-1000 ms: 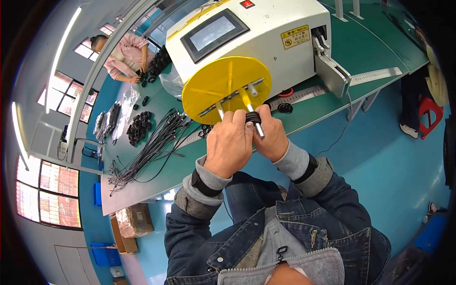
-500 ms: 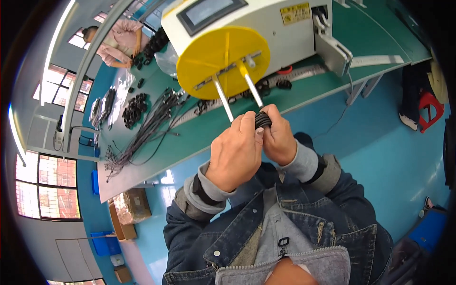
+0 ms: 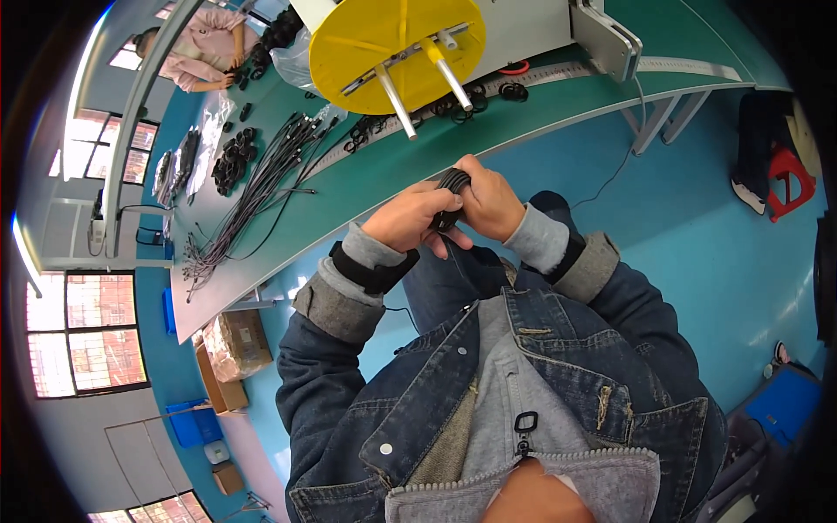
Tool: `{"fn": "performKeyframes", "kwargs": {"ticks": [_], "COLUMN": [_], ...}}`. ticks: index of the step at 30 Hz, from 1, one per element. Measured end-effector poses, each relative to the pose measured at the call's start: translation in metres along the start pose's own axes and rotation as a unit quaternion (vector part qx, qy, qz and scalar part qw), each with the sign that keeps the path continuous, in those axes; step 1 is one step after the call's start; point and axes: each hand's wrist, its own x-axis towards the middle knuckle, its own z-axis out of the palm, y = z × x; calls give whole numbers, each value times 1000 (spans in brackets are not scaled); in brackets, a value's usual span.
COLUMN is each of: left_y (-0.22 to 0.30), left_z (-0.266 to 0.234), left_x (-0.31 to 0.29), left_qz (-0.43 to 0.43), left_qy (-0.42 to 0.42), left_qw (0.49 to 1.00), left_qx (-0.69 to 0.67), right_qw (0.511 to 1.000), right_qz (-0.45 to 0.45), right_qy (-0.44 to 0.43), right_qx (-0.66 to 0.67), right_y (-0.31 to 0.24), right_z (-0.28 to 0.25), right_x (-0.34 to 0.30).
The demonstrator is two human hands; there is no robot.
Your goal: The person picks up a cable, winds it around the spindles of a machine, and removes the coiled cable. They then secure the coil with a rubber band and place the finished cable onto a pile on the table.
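A coiled black cable (image 3: 452,193) is held in front of my body, just off the table's near edge. My left hand (image 3: 406,215) grips the coil from the left, thumb laid across it. From the right, my right hand (image 3: 490,202) has its fingers closed round the coil's other side. Beyond my hands stands a white winding machine (image 3: 523,30) with a yellow disc (image 3: 397,52). Two bare metal rods (image 3: 398,105) stick out of the disc toward me, apart from the coil.
Loose grey-black cables (image 3: 261,187) fan across the green table (image 3: 366,187) at the left, beside a pile of black coils (image 3: 234,161). A metal ruler strip (image 3: 680,66) runs along the table. Across it sits a person in pink (image 3: 205,52). A red stool (image 3: 789,183) stands right.
Both hands have drawn the coil back toward me, away from the rods. The left hand has turned, so its thumb now crosses the coil. The machine sits higher in view.
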Motion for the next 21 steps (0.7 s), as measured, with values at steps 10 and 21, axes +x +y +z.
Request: {"fn": "performKeyframes", "kwargs": {"ticks": [10,21], "left_y": [-55,-70], "left_z": [-15,-41], "left_x": [25,25], "left_qz": [8,-57], "left_qy": [32,-30], "left_qw": [993,978], "left_qx": [114,196], "right_qw": [994,981], "right_qz": [46,-29], "right_qy": [-53,-156], "right_qx": [-81,-109], "right_y": [37,37], "right_z": [25,30], "right_x": [-20,-23]}}
